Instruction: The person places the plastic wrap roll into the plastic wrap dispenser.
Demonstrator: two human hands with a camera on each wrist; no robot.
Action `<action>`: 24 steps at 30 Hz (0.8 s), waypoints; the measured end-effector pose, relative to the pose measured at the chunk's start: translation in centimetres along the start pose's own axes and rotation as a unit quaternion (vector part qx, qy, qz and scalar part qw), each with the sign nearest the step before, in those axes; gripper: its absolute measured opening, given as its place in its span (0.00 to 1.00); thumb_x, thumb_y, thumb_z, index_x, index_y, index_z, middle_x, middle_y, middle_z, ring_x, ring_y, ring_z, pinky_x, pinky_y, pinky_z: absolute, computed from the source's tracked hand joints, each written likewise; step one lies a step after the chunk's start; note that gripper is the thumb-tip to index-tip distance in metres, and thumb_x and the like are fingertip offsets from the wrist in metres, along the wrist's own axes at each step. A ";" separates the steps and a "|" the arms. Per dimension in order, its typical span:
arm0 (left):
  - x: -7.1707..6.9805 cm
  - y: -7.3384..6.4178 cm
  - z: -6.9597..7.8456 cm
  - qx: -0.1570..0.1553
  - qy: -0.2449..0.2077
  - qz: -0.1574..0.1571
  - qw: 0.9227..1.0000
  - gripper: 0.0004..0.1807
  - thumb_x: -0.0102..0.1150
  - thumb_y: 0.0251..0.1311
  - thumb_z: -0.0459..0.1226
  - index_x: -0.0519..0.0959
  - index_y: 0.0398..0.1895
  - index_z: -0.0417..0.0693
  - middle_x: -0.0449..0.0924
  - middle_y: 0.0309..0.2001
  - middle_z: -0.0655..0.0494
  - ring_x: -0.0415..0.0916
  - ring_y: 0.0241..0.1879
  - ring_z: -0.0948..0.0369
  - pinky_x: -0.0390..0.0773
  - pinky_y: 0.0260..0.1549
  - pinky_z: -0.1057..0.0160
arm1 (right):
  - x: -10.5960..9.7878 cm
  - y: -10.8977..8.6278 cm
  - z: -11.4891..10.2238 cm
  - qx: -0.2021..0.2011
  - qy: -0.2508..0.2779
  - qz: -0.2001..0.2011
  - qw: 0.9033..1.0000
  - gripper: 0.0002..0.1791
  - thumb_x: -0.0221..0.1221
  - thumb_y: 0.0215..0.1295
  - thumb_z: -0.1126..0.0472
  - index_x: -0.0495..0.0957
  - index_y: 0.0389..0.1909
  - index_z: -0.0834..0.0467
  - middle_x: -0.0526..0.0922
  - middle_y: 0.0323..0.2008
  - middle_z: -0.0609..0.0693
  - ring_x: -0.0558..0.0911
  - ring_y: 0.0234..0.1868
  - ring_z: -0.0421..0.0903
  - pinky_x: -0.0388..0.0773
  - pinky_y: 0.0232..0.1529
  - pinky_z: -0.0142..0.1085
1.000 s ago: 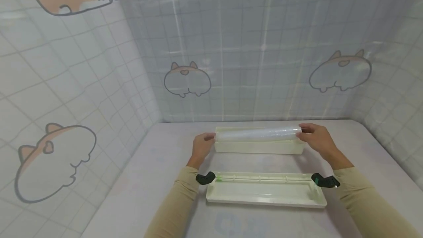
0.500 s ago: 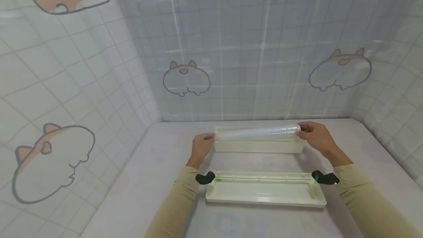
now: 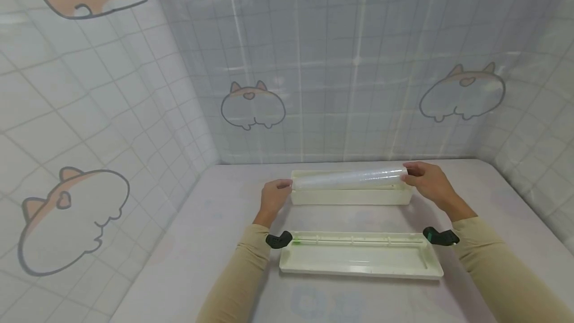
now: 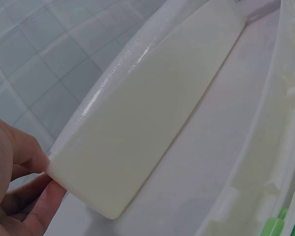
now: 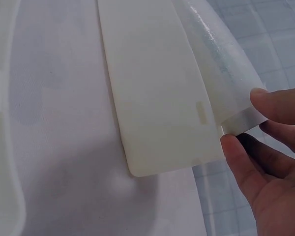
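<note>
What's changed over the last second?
The right hand has raised its end of the roll slightly higher over the box, steepening the roll's tilt. No new hold or release shows. The left hand stays at the box's left end; box and shallow tray haven't moved.

left arm (image 3: 239,273) and right arm (image 3: 498,263) reach forward, left grip (image 3: 272,198) with fingers curled, right grip (image 3: 428,182) pinching slightly higher.

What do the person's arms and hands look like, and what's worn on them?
The left sleeve and right sleeve are long, tan and creased. The left hand and right hand are gloveless. Beside the wrists sit a curved black left gadget and a black right gadget marked green.
</note>
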State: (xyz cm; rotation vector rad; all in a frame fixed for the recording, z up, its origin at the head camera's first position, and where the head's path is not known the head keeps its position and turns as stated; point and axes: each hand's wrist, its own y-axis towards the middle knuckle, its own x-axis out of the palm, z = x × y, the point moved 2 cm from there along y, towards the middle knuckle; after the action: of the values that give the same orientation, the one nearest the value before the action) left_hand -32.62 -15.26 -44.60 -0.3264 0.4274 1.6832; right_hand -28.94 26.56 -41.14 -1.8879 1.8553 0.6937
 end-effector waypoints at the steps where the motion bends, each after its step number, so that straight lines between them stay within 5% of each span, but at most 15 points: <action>1: 0.0 0.0 0.0 0.000 -0.001 0.000 1.000 0.13 0.61 0.61 0.35 0.87 0.47 0.44 0.86 0.46 0.49 0.80 0.49 0.51 0.81 0.43 0.52 | 0.0 0.0 0.0 -0.002 -0.002 0.000 1.000 0.35 0.57 0.74 0.51 0.62 0.72 0.68 0.68 0.66 0.72 0.69 0.65 0.69 0.67 0.61 0.64; 24: 0.1 0.3 -0.7 0.002 -0.016 -0.003 1.000 0.15 0.59 0.61 0.36 0.86 0.49 0.45 0.84 0.49 0.48 0.78 0.52 0.51 0.80 0.46 0.51 | -0.3 0.2 -0.3 -0.030 -0.035 -0.015 0.999 0.34 0.57 0.74 0.52 0.63 0.70 0.71 0.69 0.64 0.74 0.69 0.64 0.70 0.70 0.59 0.63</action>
State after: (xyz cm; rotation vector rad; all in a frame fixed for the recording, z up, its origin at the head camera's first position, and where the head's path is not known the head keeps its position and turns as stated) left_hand -32.90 -15.52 -45.19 -0.2982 0.4052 1.6788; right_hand -29.12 26.65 -40.73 -1.8997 1.7778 0.8029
